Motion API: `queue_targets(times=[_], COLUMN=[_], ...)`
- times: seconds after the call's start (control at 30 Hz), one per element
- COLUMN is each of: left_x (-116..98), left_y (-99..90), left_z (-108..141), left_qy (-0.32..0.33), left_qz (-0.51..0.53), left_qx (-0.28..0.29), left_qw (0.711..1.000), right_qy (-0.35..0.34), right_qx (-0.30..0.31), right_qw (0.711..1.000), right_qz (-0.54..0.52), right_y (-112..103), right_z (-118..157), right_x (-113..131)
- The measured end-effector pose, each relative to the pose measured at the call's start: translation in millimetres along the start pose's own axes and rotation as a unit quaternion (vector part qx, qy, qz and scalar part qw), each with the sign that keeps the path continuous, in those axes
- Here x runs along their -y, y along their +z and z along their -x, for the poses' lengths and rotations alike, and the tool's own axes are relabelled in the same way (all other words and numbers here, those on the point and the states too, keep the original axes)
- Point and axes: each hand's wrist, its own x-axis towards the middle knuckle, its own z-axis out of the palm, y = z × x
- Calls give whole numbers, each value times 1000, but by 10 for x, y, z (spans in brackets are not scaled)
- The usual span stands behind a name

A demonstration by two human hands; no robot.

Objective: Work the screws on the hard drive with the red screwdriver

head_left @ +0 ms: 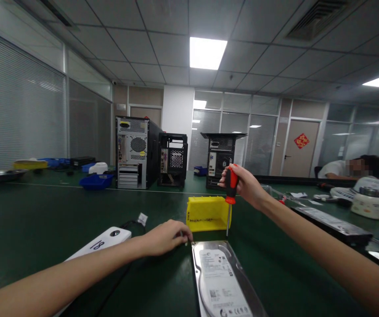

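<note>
A hard drive (pixel 221 281) lies label side up on the green table in front of me. My left hand (pixel 169 237) is at its far left corner, fingers bent and drawn together; whatever is between the fingertips is hidden or too small to name. My right hand (pixel 242 185) is wrapped around the red and black handle of a screwdriver (pixel 231 187). The screwdriver points downward, its tip near the drive's far right corner; I cannot tell whether they touch. Just behind the drive, a yellow plastic bin (pixel 206 214) rests on its side.
A white power strip (pixel 100 241) marked 18 lies beneath my left forearm. Computer cases (pixel 133 152) stand across the table, near a blue bin (pixel 96 181). Another drive (pixel 336 222) and a cream jar (pixel 368 203) are on the right. A person (pixel 338 169) sits beyond.
</note>
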Motion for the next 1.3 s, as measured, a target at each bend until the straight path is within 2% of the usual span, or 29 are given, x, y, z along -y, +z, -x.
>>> queue_targets(times=[0.27, 0.4, 0.5, 0.63, 0.9, 1.13, 1.3], left_x=[15, 36, 48, 55, 34, 46, 24], left_y=[21, 28, 27, 28, 25, 33, 21], left_z=[-2, -4, -9, -14, 6, 1, 0], left_qy=[-4, 2, 5, 11, 9, 9, 7], left_qz=[-11, -10, -10, 1, -9, -14, -11], left_qx=[-2, 3, 5, 7, 5, 4, 11], left_qw=[1000, 1000, 1000, 1000, 1000, 1000, 1000], right_qy=[4, 46, 53, 11, -28, 12, -12], right_qx=[46, 67, 48, 18, 44, 25, -22], right_qw=[999, 996, 997, 999, 998, 999, 999], right_qz=[-3, -43, -18, 27, 22, -18, 19], right_y=[29, 13, -29, -78, 8, 25, 23], right_z=[19, 36, 22, -1, 49, 69, 52], right_x=[-14, 20, 40, 45, 20, 31, 42])
